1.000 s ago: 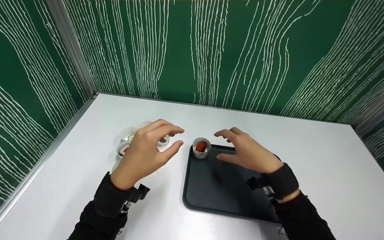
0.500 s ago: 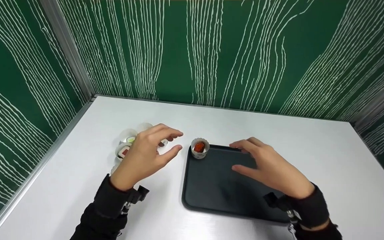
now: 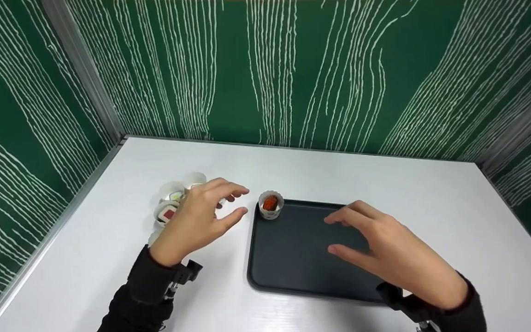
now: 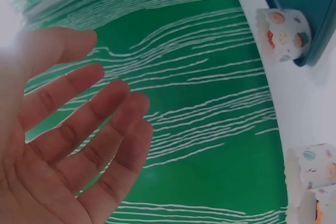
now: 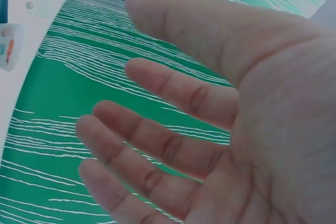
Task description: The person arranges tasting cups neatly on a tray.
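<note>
A patterned paper cup [image 3: 271, 205] with a red-orange topped piece in it stands at the far left corner of the dark tray [image 3: 311, 258]. My left hand [image 3: 196, 216] is held above the table left of that cup, fingers loosely bent, nothing between them. It partly hides a cluster of paper cups; one cup [image 3: 166, 214] holds a white piece with a red centre, another cup [image 3: 172, 192] a piece with a green centre. Over the tray's right side hovers my right hand [image 3: 390, 249], thumb and fingers apart, holding nothing. In the right wrist view its fingers [image 5: 152, 177] are spread loosely.
The white table [image 3: 191, 299] runs back to a green wall [image 3: 228, 69] with wavy white lines. A grey corner post [image 3: 85, 69] rises at the back left. Another cup [image 3: 195, 179] stands at the back of the cluster.
My right hand has moved away from the cup on the tray, rightward and nearer to me. The left hand has kept nearly the same place. The view has shifted slightly.
</note>
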`<state>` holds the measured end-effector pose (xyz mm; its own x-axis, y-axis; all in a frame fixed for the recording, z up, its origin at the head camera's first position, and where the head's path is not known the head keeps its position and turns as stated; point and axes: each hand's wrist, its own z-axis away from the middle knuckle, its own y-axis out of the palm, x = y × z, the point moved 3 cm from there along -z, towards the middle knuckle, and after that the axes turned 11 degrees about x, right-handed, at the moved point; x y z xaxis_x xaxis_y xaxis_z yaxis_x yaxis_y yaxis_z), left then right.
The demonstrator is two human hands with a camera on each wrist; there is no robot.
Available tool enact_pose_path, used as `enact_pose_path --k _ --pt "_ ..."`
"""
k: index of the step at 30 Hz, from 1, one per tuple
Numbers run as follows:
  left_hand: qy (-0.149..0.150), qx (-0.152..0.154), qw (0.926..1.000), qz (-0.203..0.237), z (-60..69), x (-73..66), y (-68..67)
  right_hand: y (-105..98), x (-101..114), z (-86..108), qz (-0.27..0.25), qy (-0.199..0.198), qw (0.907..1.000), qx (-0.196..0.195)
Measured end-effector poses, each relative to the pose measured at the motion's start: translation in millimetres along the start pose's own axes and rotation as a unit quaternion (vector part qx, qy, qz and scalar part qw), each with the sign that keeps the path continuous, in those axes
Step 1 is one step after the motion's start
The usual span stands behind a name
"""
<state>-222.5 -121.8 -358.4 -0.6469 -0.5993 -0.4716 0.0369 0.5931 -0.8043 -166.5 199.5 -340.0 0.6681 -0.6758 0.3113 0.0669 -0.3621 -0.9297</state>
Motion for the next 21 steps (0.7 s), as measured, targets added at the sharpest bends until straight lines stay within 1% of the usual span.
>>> enact_pose_path --k 3,8,12,15,18,21 --pt "-0.006 0.007 0.9999 -0.005 -0.1 1.9 3.5 -2 5 4.2 0.007 -0.008 0.9999 -0.005" --pt "-0.018 0.026 0.9992 -0.026 -3.0 8.0 8.8 -3 10 9.2 0.008 -0.013 0.9999 0.005" --pt "-0.033 0.052 0.9976 -0.031 -9.3 16.8 7.4 -5 14 12.2 0.009 -0.015 0.9998 0.004" --pt "-0.055 0.073 0.9952 -0.034 -14.5 27.7 1.8 -6 16 14.2 0.009 -0.013 0.9999 0.007" --pt "-0.088 0.093 0.991 -0.041 -18.0 41.3 -7.6 -6 17 15.8 0.007 -0.014 0.9998 0.01" --pt "-0.125 0.109 0.9849 -0.047 -20.7 55.8 -18.1 -5 19 17.5 0.002 -0.017 0.9998 0.012"
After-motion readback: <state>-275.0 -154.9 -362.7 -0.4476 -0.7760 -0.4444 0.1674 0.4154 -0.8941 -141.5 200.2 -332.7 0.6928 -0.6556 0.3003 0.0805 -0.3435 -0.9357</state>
